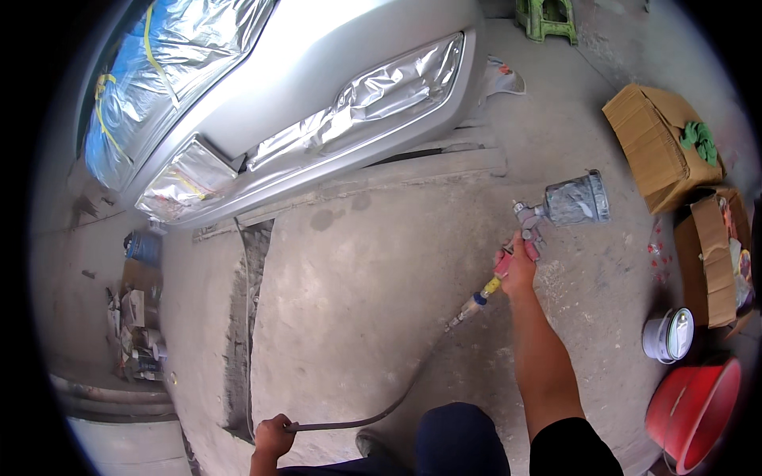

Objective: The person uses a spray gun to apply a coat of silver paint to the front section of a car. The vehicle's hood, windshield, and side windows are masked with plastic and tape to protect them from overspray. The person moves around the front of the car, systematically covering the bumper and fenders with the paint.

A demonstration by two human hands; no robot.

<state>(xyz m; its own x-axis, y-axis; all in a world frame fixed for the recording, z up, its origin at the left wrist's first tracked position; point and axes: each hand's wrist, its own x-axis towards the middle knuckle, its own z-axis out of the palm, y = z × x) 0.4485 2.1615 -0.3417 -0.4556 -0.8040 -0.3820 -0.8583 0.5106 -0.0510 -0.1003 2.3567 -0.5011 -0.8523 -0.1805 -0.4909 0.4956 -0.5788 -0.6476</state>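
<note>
My right hand (518,266) is wrapped round the red grip of a spray gun (530,224), held out over the floor on the right. The gun's paint-smeared cup (578,200) points to the right, tipped on its side. From the gun's yellow and blue fitting, a grey air hose (390,409) curves down to the lower left. My left hand (274,436) is closed on that hose near the lower edge. Ahead stands a silver car bumper (333,55), apart from the gun, with shiny masking film (381,91) over its openings.
Two cardboard boxes (647,147) stand at the right, green gloves on one. Below them are a white paint can (668,335) and a red bucket (690,412). A green stool (548,20) is at the back. A floor channel (252,317) runs at left, beside piled clutter (139,325).
</note>
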